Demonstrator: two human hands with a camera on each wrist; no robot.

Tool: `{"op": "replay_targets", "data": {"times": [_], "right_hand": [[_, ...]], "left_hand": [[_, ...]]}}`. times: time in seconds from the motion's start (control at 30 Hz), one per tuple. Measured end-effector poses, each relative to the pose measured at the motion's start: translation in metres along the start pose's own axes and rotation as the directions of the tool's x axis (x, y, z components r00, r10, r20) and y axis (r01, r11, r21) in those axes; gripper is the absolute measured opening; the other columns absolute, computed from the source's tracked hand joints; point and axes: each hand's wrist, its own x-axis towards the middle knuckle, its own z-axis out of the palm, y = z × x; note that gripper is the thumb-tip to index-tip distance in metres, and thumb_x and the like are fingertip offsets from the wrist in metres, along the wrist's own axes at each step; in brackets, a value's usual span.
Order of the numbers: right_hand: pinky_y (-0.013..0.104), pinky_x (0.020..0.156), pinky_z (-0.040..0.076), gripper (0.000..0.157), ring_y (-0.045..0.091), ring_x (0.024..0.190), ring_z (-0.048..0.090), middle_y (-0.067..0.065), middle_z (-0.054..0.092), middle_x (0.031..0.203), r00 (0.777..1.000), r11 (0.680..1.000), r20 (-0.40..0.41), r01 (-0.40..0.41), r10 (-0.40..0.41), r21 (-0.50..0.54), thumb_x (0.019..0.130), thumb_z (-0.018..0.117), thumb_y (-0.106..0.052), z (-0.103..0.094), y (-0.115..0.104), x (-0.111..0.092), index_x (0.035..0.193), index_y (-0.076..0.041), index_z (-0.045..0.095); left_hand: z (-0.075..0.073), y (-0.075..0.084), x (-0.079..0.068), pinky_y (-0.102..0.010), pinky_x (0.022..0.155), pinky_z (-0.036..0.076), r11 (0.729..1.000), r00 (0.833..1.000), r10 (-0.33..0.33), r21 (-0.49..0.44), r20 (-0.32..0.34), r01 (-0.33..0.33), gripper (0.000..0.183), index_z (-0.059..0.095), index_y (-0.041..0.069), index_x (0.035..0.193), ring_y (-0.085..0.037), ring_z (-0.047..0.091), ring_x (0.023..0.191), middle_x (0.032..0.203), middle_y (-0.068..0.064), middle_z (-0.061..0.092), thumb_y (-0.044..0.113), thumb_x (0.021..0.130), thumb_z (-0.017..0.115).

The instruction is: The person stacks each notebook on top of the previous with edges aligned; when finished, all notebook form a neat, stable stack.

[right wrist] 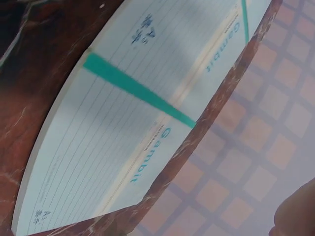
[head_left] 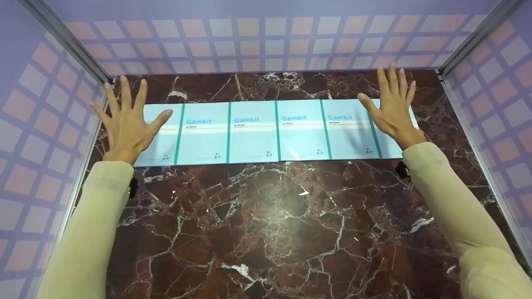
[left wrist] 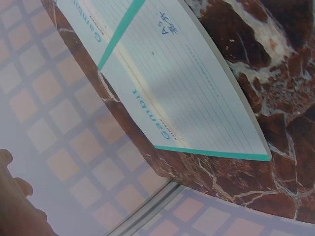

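Observation:
Several white Gambit notebooks (head_left: 253, 143) with green spines lie side by side in one row, covers up. My left hand (head_left: 129, 133), fingers spread and palm down, is over the leftmost notebook (head_left: 162, 147) and partly hides it. Over the rightmost notebook (head_left: 390, 145) is my right hand (head_left: 392, 112), its fingers also spread. Neither hand holds anything. In the left wrist view the end notebook (left wrist: 192, 108) shows whole, with part of the left hand (left wrist: 19, 206) at the lower left corner. The right wrist view shows the other end notebook (right wrist: 108, 142).
The notebooks lie on a dark red marbled tabletop (head_left: 278, 224). A checkered back panel (head_left: 274, 37) rises behind it. A left side panel (head_left: 33, 145) and a right side panel (head_left: 498, 104), framed in metal, close in both sides near the arms.

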Motion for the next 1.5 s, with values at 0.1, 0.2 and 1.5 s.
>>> {"op": "replay_targets", "data": {"times": [0.1,0.2,1.5], "right_hand": [[0.045,0.121,-0.029,0.095,0.025,0.161,-0.017,0.007,-0.008,0.178,1.000,0.999,-0.009,0.014,-0.013,0.036,0.103,0.040,-0.075,0.002,-0.005,0.001,0.173,-0.019,0.008],[0.043,0.121,-0.028,0.093,0.023,0.161,-0.017,0.006,-0.007,0.178,1.000,0.997,-0.010,0.022,-0.022,0.079,0.104,0.041,-0.073,0.005,-0.010,0.002,0.173,-0.019,0.008],[0.035,0.125,0.032,0.059,0.028,0.152,0.040,0.015,0.045,0.163,0.998,0.800,-0.016,0.064,-0.068,0.596,0.106,0.068,-0.016,0.047,-0.096,0.000,0.160,-0.003,0.046]], "left_hand": [[-0.001,0.005,0.001,-0.064,0.113,-0.032,1.000,1.000,0.009,-0.028,-0.021,-0.009,0.101,0.007,0.028,0.173,-0.034,-0.027,0.157,0.175,-0.004,-0.017,0.086,0.096,0.037],[-0.002,0.011,0.002,-0.060,0.115,-0.031,0.998,0.998,0.015,-0.067,-0.053,-0.019,0.100,0.010,0.027,0.173,-0.033,-0.024,0.158,0.176,-0.003,-0.014,0.084,0.096,0.041],[0.029,0.059,-0.004,-0.031,0.125,0.028,0.792,0.943,0.033,-0.567,-0.330,-0.226,0.075,0.051,0.007,0.157,-0.023,0.039,0.153,0.165,-0.003,0.043,0.040,0.096,0.078]]}}
